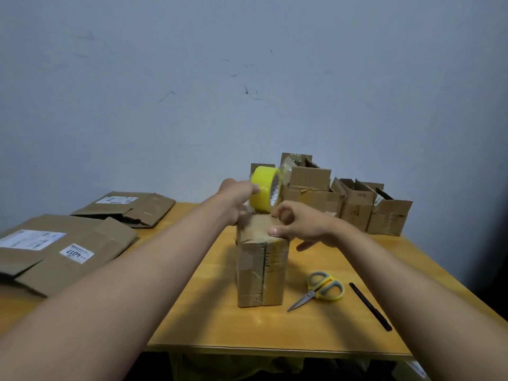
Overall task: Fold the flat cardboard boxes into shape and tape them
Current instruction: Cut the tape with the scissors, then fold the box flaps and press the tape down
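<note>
Head view: two bare hands tape an upright box on a wooden counter.

The box point(259, 259) stands on end mid-counter point(209, 320), old tape and dark print down its near face, the print too blurred to read. The left hand point(237, 198) holds a yellow tape roll point(265, 189) just above the box top, fingers curled around it. The right hand point(299, 225) presses the box's top right edge, thumb on the rim, fingers bent and pinched; whether they hold tape cannot be told. Flat boxes point(63, 248) lie at left; one label reads "4017", the other labels are illegible. Folded boxes point(354, 207) stand at the back right, their markings unclear. Scissors point(320, 291) and a pen point(369, 306) lie right of the box.
</note>
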